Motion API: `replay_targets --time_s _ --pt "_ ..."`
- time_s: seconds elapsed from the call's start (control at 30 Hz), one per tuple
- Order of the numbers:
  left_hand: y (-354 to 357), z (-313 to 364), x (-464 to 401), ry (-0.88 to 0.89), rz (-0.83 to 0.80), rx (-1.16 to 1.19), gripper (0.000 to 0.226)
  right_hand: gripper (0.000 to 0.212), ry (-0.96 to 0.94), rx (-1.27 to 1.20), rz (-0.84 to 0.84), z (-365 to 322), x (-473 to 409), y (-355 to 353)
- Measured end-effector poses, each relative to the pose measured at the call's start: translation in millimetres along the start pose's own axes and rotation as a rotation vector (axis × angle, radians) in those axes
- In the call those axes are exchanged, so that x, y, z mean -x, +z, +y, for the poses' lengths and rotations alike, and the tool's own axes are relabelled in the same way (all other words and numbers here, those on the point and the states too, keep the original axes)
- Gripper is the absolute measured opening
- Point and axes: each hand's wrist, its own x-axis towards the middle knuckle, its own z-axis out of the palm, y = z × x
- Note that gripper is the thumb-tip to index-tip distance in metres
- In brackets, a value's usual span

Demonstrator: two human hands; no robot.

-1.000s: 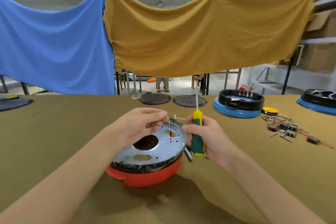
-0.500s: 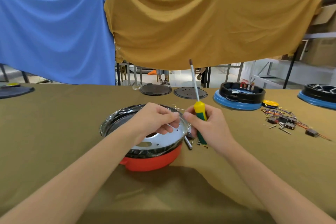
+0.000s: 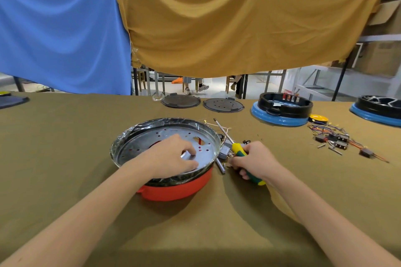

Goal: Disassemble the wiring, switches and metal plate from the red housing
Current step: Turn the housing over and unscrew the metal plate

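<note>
Red housing (image 3: 173, 190), seated on the olive-covered table (image 3: 65, 147) directly in front of the person, near its middle. A perforated metal plate (image 3: 152, 143) with a film-wrapped rim sits in the mouth of the housing, tilted slightly, its near edge low; red shows through several holes. The left hand (image 3: 173, 158) reaches into the plate with fingers curled down, apparently hooked at a hole in the sheet, a grip that would serve to steady or lift the plate free; whether the fingertips pass through the hole cannot be told. The right hand (image 3: 253, 162), just right of the housing, is wrapped round the yellow-and-green handle of a screwdriver (image 3: 238, 151), whose shaft slants up and away to the left with the tip off the work, presumably parked while the left hand acts. Small loose metal parts (image 3: 223, 156), probably screws and a bracket, lie between housing and right hand. Further right, well apart, lies a bundle of removed wiring and switches (image 3: 338, 141). Beyond stand two dark discs (image 3: 223, 105), two black-and-blue housings (image 3: 282, 112) and a small yellow object (image 3: 318, 118).
</note>
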Motion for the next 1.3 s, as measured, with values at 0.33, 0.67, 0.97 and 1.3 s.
replay_targets --time_s 0.33,0.67,0.97,1.3 --pt "-6.7 3.6 7.0 0.0 -0.037 0.039 0.036 0.019 -0.08 -0.505 0.0 3.6 12.5 -5.4" --pt "-38.1 -64.1 25.9 -0.619 0.316 -0.134 0.056 0.033 -0.177 -0.503 -0.059 -0.8 18.4 8.2" --pt "-24.3 -105.3 23.8 -0.544 0.493 0.495 0.015 0.01 -0.143 -0.372 -0.081 -41.3 12.0 20.6" --pt "-34.0 -73.8 60.7 0.177 0.525 0.127 0.079 0.015 -0.183 -0.334 0.148 -65.8 3.3 15.5"
